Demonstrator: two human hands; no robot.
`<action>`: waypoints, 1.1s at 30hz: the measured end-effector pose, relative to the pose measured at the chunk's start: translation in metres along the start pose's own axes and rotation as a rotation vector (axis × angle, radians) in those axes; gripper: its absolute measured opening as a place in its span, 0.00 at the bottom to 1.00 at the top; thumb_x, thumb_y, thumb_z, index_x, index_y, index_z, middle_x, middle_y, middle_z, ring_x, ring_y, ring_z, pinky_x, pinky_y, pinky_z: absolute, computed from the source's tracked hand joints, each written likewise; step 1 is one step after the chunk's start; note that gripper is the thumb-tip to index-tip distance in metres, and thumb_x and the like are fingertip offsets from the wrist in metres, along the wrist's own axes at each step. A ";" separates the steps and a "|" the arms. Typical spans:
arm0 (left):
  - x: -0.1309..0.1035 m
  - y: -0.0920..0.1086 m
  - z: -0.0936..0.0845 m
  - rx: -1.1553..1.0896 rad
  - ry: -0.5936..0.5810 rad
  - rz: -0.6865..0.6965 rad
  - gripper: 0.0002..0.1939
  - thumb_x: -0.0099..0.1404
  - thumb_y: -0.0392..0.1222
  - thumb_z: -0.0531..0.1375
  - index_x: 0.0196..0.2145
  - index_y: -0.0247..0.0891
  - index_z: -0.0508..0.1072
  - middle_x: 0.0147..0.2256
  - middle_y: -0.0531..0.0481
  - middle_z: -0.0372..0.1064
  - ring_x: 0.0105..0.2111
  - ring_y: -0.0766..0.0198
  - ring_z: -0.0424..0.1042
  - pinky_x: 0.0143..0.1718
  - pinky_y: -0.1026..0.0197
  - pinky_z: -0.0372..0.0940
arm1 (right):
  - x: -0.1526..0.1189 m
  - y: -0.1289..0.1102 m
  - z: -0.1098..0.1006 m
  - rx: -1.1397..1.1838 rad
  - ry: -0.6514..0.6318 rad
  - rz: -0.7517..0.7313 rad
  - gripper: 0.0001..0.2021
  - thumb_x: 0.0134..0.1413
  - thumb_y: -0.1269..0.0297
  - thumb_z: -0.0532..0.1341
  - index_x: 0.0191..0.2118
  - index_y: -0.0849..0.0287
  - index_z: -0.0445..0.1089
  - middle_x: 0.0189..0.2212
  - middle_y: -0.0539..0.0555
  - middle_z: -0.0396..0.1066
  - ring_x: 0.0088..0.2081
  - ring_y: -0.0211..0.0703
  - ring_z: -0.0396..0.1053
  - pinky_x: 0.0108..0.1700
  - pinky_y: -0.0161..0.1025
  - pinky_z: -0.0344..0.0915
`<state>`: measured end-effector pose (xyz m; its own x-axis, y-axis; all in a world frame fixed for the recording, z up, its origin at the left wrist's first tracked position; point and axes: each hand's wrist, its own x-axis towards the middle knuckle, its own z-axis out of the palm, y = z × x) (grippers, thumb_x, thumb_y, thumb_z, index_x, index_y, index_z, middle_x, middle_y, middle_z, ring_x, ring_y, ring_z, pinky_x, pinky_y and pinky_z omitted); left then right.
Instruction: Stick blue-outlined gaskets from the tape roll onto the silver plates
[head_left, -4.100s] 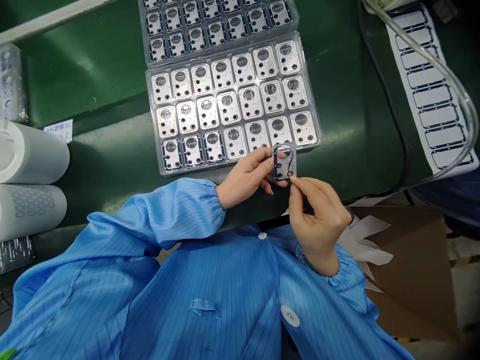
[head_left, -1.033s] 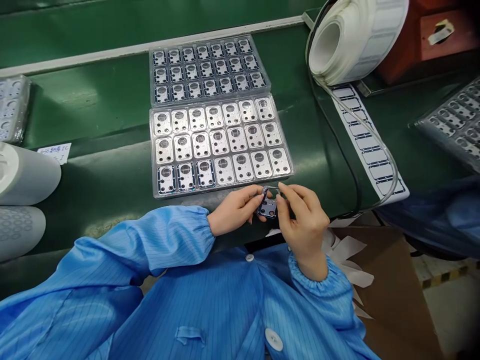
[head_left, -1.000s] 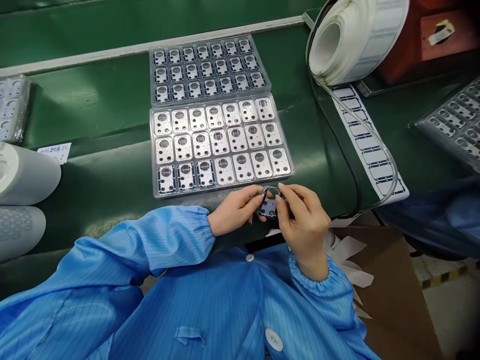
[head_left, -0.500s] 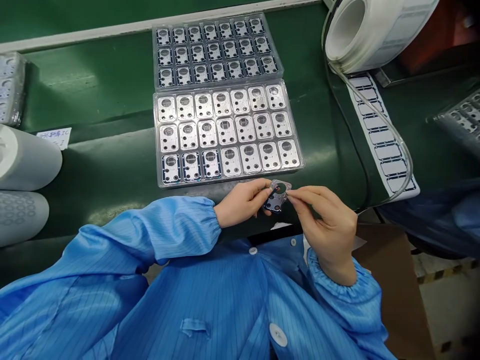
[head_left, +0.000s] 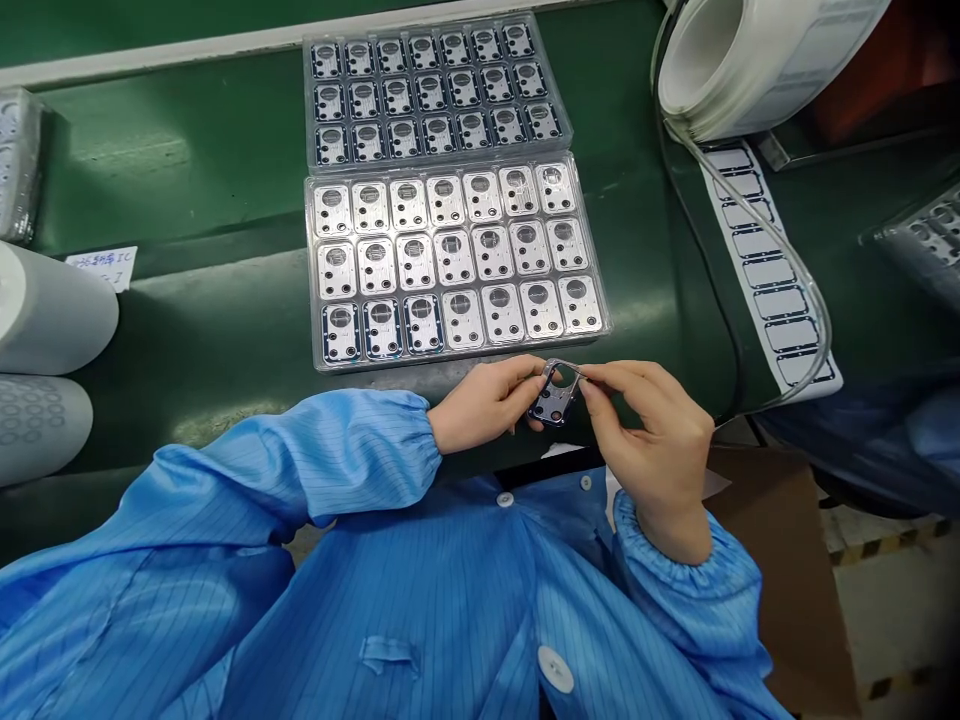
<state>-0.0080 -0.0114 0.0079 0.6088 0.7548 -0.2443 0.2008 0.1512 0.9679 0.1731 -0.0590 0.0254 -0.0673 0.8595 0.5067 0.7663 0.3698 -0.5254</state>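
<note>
My left hand (head_left: 487, 402) grips a small silver metal plate (head_left: 553, 408) by its left side, thumb on top. The plate has a large round hole, smaller holes and a dark blue border along its edges. Pinched closed, the thumb and forefinger of my right hand (head_left: 654, 435) are at the plate's upper right corner. Whether they also hold a thin film there, I cannot make out. Just beyond my hands lies a clear tray (head_left: 318, 345) of similar plates. Three plates in its near row, such as the dark-bordered plate (head_left: 382, 328), have dark blue edging; the others are bare silver.
Behind lies a second tray (head_left: 568, 140) of dark-bordered plates. To the right are a large white roll (head_left: 795, 70), a label strip (head_left: 776, 302) and cables (head_left: 705, 270). White rolls (head_left: 60, 310) and a handwritten note (head_left: 105, 268) are left, on the green worktop (head_left: 187, 350).
My right fingers have shifted slightly up and right at the plate's corner. The plate has tilted a little, and dark edging now shows along its right side. My left hand keeps its grip.
</note>
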 end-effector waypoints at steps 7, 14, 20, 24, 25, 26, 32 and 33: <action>-0.001 0.003 0.000 -0.038 -0.019 -0.017 0.15 0.74 0.40 0.50 0.51 0.32 0.70 0.36 0.48 0.72 0.29 0.68 0.77 0.22 0.71 0.64 | -0.001 0.002 0.003 -0.004 -0.010 -0.030 0.08 0.61 0.74 0.62 0.43 0.57 0.76 0.35 0.55 0.76 0.36 0.42 0.76 0.39 0.40 0.74; 0.000 0.000 0.001 -0.039 -0.017 -0.004 0.14 0.74 0.40 0.50 0.50 0.33 0.70 0.37 0.48 0.72 0.29 0.67 0.77 0.22 0.71 0.64 | -0.001 0.002 0.004 -0.044 -0.009 -0.059 0.08 0.60 0.75 0.62 0.43 0.59 0.76 0.35 0.56 0.76 0.36 0.42 0.75 0.40 0.39 0.74; 0.000 0.000 0.000 -0.087 -0.018 0.010 0.14 0.74 0.40 0.50 0.51 0.33 0.70 0.39 0.47 0.72 0.29 0.69 0.76 0.22 0.72 0.64 | -0.007 0.006 0.008 -0.219 0.021 -0.167 0.10 0.61 0.73 0.62 0.46 0.57 0.75 0.36 0.56 0.76 0.37 0.43 0.76 0.41 0.40 0.74; 0.002 0.002 0.000 -0.142 -0.012 -0.007 0.15 0.74 0.38 0.50 0.51 0.31 0.70 0.40 0.45 0.72 0.29 0.69 0.76 0.22 0.72 0.64 | -0.015 0.011 0.016 -0.366 0.084 -0.246 0.14 0.61 0.73 0.62 0.51 0.56 0.73 0.38 0.57 0.77 0.37 0.44 0.76 0.41 0.41 0.73; 0.002 0.002 0.000 -0.148 -0.008 -0.012 0.15 0.74 0.38 0.50 0.51 0.30 0.70 0.40 0.45 0.72 0.29 0.69 0.76 0.22 0.72 0.64 | -0.016 0.012 0.019 -0.385 0.108 -0.256 0.15 0.60 0.73 0.63 0.52 0.56 0.73 0.39 0.57 0.77 0.37 0.45 0.76 0.41 0.42 0.73; 0.002 0.002 0.000 -0.153 -0.005 -0.015 0.15 0.74 0.38 0.50 0.51 0.30 0.70 0.39 0.45 0.72 0.29 0.69 0.76 0.21 0.72 0.64 | -0.017 0.013 0.021 -0.399 0.131 -0.254 0.15 0.60 0.73 0.63 0.52 0.56 0.72 0.40 0.58 0.77 0.37 0.45 0.76 0.42 0.43 0.74; 0.002 -0.001 0.000 -0.158 -0.001 0.002 0.15 0.74 0.40 0.50 0.52 0.31 0.70 0.39 0.45 0.73 0.29 0.69 0.76 0.22 0.72 0.65 | -0.020 0.012 0.026 -0.253 0.236 -0.107 0.19 0.61 0.68 0.63 0.58 0.56 0.69 0.44 0.60 0.74 0.36 0.43 0.75 0.39 0.42 0.75; 0.002 -0.002 0.000 -0.153 -0.002 0.007 0.15 0.74 0.39 0.50 0.51 0.31 0.71 0.39 0.45 0.73 0.29 0.69 0.76 0.22 0.72 0.65 | -0.020 0.011 0.026 -0.209 0.243 -0.077 0.19 0.62 0.67 0.63 0.58 0.56 0.69 0.43 0.59 0.75 0.33 0.41 0.74 0.38 0.41 0.75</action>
<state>-0.0074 -0.0101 0.0060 0.6113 0.7548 -0.2379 0.0775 0.2420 0.9672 0.1664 -0.0625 -0.0082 0.0049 0.7130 0.7011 0.8809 0.3288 -0.3405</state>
